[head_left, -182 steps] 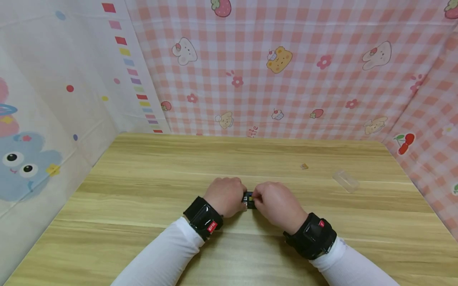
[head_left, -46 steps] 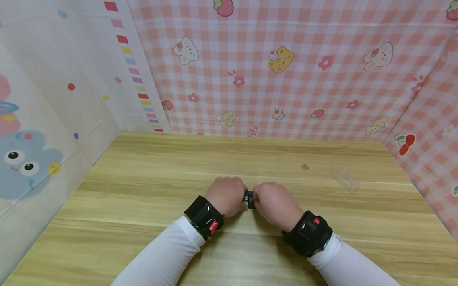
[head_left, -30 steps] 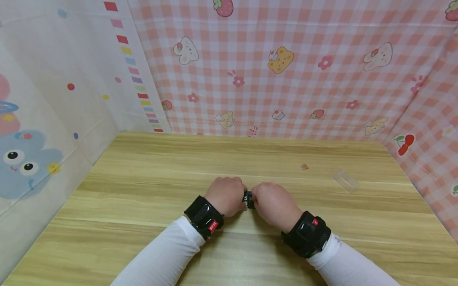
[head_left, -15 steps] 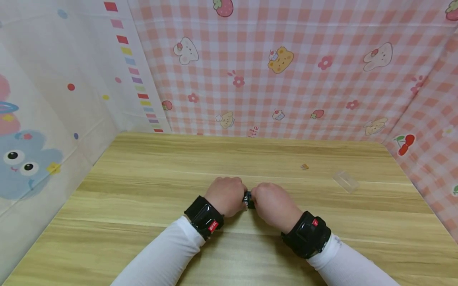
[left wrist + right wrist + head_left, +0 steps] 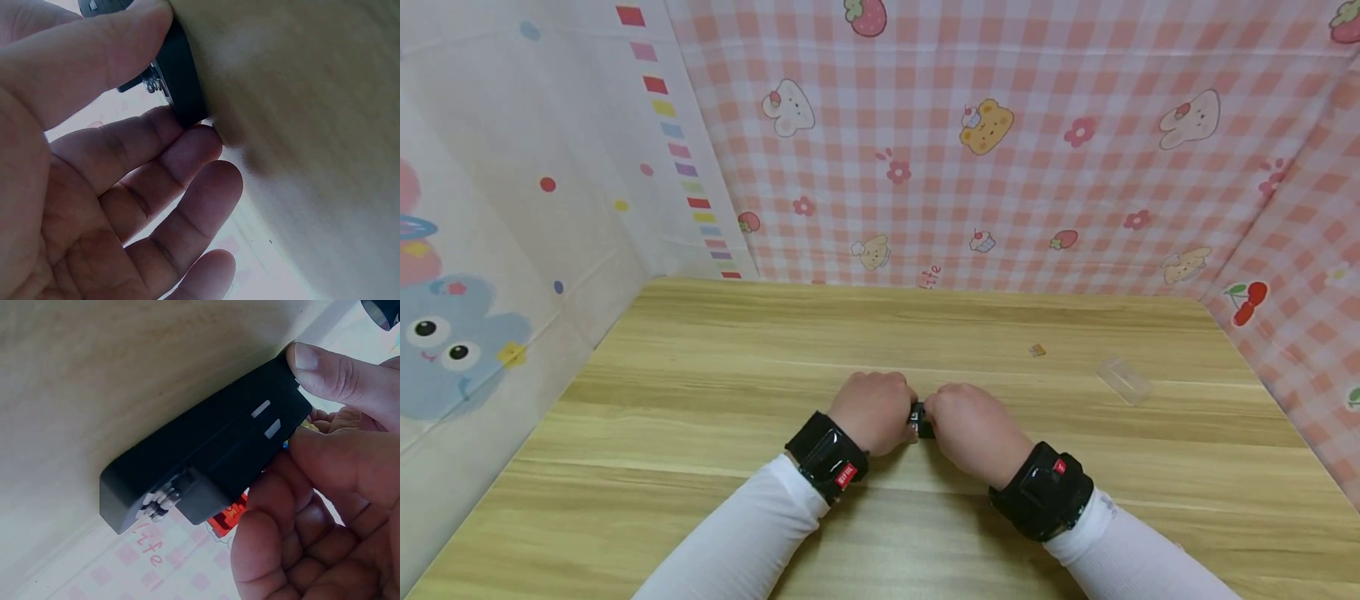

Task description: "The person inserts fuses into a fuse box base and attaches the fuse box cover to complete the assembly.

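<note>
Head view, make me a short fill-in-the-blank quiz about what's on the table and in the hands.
Both hands hold a small ____ device between them.
The left hand and right hand rest on a ____ table.
A clear plastic piece lies to the ____ of the hands.
Both wrists wear ____ bands.

Missing words: black; wooden; right; black

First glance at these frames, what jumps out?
Both hands meet mid-table: the left hand and right hand pinch a small black device between them, resting on the wooden table. The right wrist view shows slots and small metal contacts on its side. Farther right lie a clear plastic piece and a tiny chip, with pink checked cartoon cloth behind.
</note>
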The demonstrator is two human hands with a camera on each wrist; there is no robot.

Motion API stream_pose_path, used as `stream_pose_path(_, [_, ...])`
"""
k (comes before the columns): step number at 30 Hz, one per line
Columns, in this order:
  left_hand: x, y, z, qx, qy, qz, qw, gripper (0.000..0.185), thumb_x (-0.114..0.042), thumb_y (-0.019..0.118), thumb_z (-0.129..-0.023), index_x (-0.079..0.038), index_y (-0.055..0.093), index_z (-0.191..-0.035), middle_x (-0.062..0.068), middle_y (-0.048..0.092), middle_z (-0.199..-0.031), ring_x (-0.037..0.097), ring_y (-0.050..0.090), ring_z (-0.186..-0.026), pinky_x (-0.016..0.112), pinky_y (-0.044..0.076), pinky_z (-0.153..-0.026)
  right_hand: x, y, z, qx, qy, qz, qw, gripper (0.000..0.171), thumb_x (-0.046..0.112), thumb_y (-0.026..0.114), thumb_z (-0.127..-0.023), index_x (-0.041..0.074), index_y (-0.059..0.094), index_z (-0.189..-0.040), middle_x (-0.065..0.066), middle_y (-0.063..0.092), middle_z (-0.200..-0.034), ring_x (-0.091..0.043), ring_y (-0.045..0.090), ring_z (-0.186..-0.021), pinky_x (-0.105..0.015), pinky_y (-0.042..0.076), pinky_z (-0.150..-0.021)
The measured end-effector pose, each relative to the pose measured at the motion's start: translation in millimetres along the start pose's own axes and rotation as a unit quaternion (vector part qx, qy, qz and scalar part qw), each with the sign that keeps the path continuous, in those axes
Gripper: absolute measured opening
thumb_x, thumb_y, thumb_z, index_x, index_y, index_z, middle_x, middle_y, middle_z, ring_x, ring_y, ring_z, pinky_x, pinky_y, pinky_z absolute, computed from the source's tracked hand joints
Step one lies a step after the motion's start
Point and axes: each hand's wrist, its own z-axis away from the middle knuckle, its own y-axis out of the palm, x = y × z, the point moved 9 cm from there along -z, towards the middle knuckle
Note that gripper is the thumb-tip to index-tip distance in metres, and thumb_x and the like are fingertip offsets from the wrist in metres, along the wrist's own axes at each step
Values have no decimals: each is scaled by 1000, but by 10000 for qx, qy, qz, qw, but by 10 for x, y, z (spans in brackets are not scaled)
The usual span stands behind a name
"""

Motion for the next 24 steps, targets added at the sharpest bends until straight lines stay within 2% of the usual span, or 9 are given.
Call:
stream_pose_path(9, [4,9,3,53,-10,-23,10000,28,-45,90,-80,-21,77,-86,-3,70,-86,15,61,-70,37,51,-69,-3,0,2,49,-40,-57,10000,23,-4,73,-87,12,71,-72,7,58,-68,-7,46,-62,-25,42,-59])
stream_pose_path(24, [9,12,-6,13,-26,50,10000,29,-46,91,-77,-22,77,-84,-3,72,-88,17,64,-73,38,52,-70,-28,-3,-11,185,-37,-95,9998,23,-2,74,-89,13,72,-72,9,57,-66,-6,46,-60,-23,40,-56])
